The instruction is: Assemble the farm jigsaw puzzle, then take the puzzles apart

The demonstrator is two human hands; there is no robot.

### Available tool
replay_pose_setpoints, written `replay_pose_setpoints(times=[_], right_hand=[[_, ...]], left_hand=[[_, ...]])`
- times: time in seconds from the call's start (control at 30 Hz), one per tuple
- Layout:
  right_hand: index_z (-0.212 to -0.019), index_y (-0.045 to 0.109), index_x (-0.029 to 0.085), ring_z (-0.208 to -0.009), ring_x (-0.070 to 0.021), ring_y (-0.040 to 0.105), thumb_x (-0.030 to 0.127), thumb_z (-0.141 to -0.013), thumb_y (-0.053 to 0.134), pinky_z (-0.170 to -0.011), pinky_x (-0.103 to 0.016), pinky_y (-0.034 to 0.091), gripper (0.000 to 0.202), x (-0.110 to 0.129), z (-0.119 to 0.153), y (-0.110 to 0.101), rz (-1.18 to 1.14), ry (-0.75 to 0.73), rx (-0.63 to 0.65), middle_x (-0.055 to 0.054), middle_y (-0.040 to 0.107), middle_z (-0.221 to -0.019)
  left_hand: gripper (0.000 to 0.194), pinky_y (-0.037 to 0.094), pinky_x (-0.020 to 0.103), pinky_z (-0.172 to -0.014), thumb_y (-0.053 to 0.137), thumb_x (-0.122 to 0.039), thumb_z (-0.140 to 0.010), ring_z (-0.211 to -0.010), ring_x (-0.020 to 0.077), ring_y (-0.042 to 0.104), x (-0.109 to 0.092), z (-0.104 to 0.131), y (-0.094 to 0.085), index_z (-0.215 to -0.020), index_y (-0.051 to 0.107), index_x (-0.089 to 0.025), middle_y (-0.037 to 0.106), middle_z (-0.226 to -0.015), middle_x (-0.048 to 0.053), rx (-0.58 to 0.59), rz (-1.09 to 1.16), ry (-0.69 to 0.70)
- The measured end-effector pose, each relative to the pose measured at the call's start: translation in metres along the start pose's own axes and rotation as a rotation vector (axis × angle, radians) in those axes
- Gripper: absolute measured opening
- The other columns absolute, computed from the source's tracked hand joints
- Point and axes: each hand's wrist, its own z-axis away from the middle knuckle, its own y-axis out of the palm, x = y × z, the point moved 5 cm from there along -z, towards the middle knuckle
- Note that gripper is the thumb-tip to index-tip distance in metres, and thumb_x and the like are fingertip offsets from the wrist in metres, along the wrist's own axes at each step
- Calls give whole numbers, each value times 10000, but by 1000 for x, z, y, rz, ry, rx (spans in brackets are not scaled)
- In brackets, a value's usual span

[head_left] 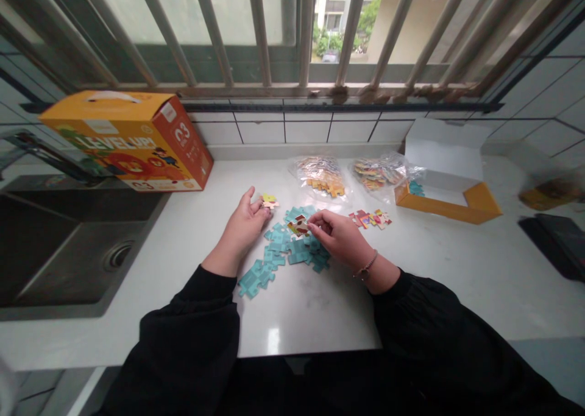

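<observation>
My right hand [337,234] pinches a puzzle piece [298,225] with brown and cream print, picture side up, between thumb and fingertips. Below it, a loose heap of puzzle pieces with teal backs [299,251] spreads toward me and to the left. At the heap's left edge is my left hand [249,220], thumb apart and the other fingers loosely bent. Close by its fingertips are a few yellow and pale pink puzzle pieces [269,201]; whether the fingers touch them is unclear. Beyond my right hand lies a group of red and yellow puzzle pieces [371,218], picture side up.
Two clear bags of puzzle pieces [322,176] [378,171] lie at the back. An opened orange-and-white box [445,206] with a teal piece inside stands right of them. An orange carton [132,142] stands back left beside the sink [59,264]. A black object [555,242] lies far right.
</observation>
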Motion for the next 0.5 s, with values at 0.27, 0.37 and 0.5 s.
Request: replay_pose_setpoints(times=[0.27, 0.37, 0.5], right_hand=[[-1098, 752, 240, -762, -179, 726, 371, -1051, 696, -729, -296, 540, 150, -6, -3, 2, -105, 24, -40, -28, 819, -913], [-1081, 764, 238, -791, -189, 751, 364, -1045, 704, -761, -310, 562, 143, -3, -8, 6, -121, 25, -68, -36, 833, -933], [-1069, 780, 226, -759, -174, 722, 325, -1041, 712, -779, -308, 562, 124, 7, -14, 18, -117, -13, -79, -26, 824, -908]], left_hand=[[381, 492, 570, -1293, 608, -226, -1014, -1480, 353, 657, -38, 11, -8, -1369, 739, -183, 684, -1600, 184, -2, -808, 367], [275, 538, 532, -1226, 554, -190, -1000, -1301, 319, 733, -43, 15, 1, -1146, 786, -201, 819, -1311, 133, 106, -924, 414], [256, 564, 530, -1159, 562, -170, -975, -1213, 350, 742, -35, 14, -2, -1089, 790, -191, 818, -1227, 156, 100, -1108, 343]])
